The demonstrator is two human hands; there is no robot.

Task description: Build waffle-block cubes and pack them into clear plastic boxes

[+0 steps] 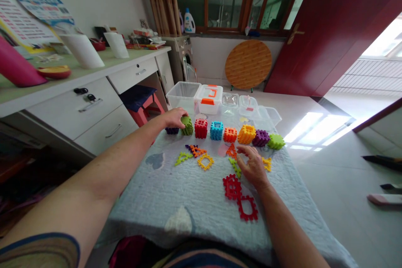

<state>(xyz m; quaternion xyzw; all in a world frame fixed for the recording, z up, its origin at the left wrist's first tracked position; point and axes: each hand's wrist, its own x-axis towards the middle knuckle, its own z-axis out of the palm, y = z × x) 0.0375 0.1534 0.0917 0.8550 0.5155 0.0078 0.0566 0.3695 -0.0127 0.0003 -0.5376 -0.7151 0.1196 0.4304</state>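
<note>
My left hand [175,118] reaches to the left end of a row of stacked plastic building pieces. Its thumb and fingers are closed around a dark green stack [187,126], beside a dark blue stack [172,130]. To the right stand red [201,128], blue [216,130], orange [230,135], yellow [246,134], purple [261,138] and light green [276,141] stacks. My right hand [252,165] hovers low over the table, fingers bent and apart, with nothing seen in it. Near it lie an orange triangle piece [231,151], a green piece [235,167] and a yellow piece [266,164].
Red square frames [248,208] lie nearer me; a yellow frame [205,162] and a green triangle [183,158] lie left of centre. Behind the row stand an uncovered clear bin [184,93], an orange-latched box [208,99] and clear lids. A desk [94,104] flanks the left.
</note>
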